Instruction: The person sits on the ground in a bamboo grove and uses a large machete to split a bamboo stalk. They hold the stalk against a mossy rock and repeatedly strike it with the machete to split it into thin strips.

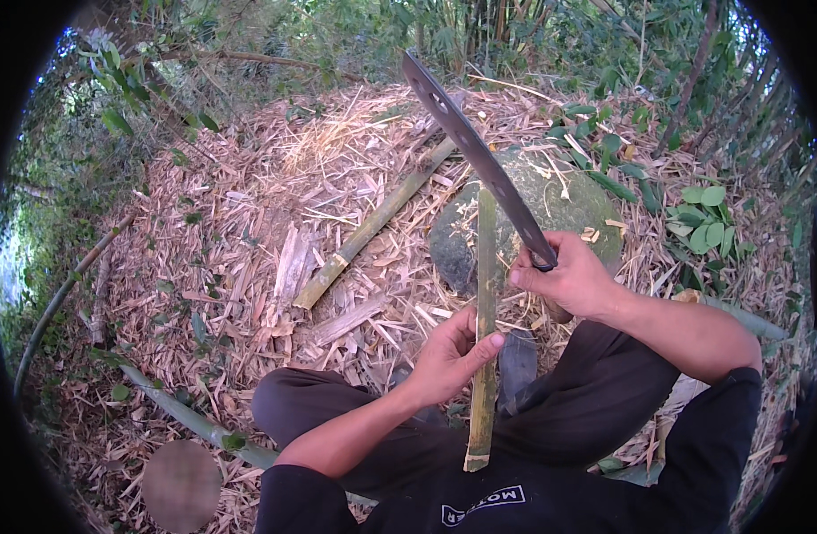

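My left hand (457, 356) is closed around the lower half of a split bamboo strip (486, 294), which stands nearly upright in front of my body. In my right hand (573, 274) is the handle of a machete (479, 151), its long dark blade with several holes slanting up to the left. The blade passes close by the strip's upper end; whether they touch I cannot tell. Behind both lies a mossy grey boulder (564, 191) with pale shavings on it. The machete's handle is mostly hidden by my fingers.
A longer bamboo piece (373, 222) lies slanted on the leaf-littered ground, its far end near the boulder. A green bamboo pole (181, 414) runs toward my left knee (293, 405). Cut leaves (702, 222) lie right of the boulder, with dense undergrowth beyond.
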Available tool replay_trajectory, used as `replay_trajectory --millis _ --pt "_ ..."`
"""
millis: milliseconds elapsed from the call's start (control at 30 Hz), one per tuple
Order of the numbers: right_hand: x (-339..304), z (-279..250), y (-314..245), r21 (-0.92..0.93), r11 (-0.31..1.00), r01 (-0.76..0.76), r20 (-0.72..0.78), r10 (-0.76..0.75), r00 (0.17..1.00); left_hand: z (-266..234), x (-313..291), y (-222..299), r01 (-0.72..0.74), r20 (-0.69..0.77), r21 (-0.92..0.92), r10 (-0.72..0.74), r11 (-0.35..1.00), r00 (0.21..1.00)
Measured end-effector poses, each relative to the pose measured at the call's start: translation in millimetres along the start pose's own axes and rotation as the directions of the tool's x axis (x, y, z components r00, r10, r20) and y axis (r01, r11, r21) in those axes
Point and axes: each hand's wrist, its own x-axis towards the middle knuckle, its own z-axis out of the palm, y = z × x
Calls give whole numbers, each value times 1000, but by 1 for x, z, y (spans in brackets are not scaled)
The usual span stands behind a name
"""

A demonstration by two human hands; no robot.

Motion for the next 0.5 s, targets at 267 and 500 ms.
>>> replay_trajectory --millis 267,500 --pt "-2 6 -2 -44 999 -22 7 22 1000 4 -1 -9 28 -10 46 -27 999 1000" --pt "-1 4 -1 -71 997 -32 45 35 998 1 -3 -9 49 -7 52 -49 997 999"
